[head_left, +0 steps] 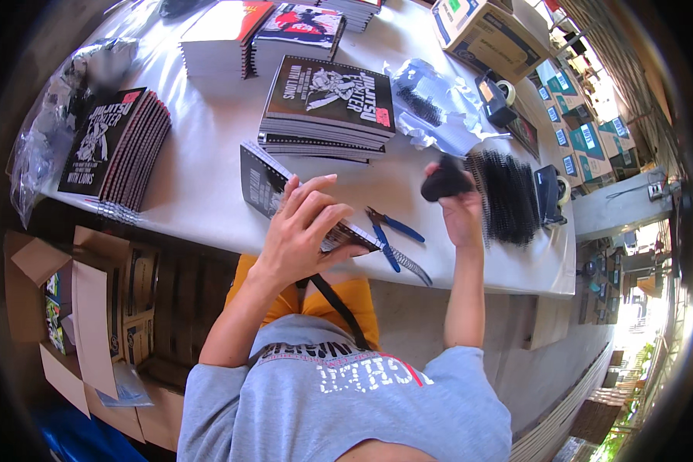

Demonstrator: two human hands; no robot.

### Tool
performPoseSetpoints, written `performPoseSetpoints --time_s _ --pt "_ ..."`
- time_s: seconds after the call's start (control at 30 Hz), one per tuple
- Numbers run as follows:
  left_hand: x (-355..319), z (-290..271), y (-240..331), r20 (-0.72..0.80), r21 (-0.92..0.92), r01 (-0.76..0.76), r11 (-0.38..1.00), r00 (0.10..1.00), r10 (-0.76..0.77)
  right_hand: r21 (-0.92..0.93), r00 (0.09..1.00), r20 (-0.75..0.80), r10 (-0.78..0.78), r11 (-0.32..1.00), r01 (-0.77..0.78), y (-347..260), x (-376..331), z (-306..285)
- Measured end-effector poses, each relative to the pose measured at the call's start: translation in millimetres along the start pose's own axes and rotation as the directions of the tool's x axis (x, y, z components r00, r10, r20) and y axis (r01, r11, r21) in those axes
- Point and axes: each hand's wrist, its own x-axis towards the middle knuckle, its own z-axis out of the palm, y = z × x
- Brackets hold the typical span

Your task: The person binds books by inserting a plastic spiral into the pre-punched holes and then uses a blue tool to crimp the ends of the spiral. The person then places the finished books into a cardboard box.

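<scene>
L hand [304, 231] pressed flat on booklet [285, 196]; R hand [456, 202] clamped a black coil [445, 182], probably; pliers [389, 231] between hands, nearer L.

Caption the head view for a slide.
Left hand steadies a booklet on the white table; right hand lifts a black coil.

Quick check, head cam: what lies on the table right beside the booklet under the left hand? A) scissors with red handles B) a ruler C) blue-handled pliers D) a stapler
C: the blue-handled pliers lie on the white table just right of the booklet that the left hand presses down.
</scene>
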Motion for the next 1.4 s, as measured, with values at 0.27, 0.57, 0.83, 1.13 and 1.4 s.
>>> performPoseSetpoints --time_s 0.27,0.57,0.83,1.13,1.4 --pt "-3.4 -4.4 4.5 0.031 0.003 0.001 1.0 1.0 -0.001 0.499 0.83 0.431 -0.355 0.86 0.109 -29.0 -16.7 51.0" --pt "-3.6 -2.2 0.4 -0.032 -0.104 0.041 0.994 0.999 -0.044 0.241 0.646 0.615 -0.453 0.887 0.393 -57.9 -1.2 63.2" --pt "4.2 -17.3 -6.4 -0.086 0.216 0.131 0.968 0.99 -0.115 -0.227 0.88 0.443 -0.171 0.928 0.295 -49.8 5.4 85.5" --pt "11.6 -30.6 -43.0 -0.163 0.075 0.168 0.983 0.975 -0.154 0.261 0.849 0.387 -0.36 0.926 0.274 -59.2 13.9 103.3" --pt "11.5 -28.2 -47.5 -0.201 0.057 0.02 0.998 0.98 -0.009 0.418 0.763 0.424 -0.488 0.852 0.313 -63.3 21.2 113.6"
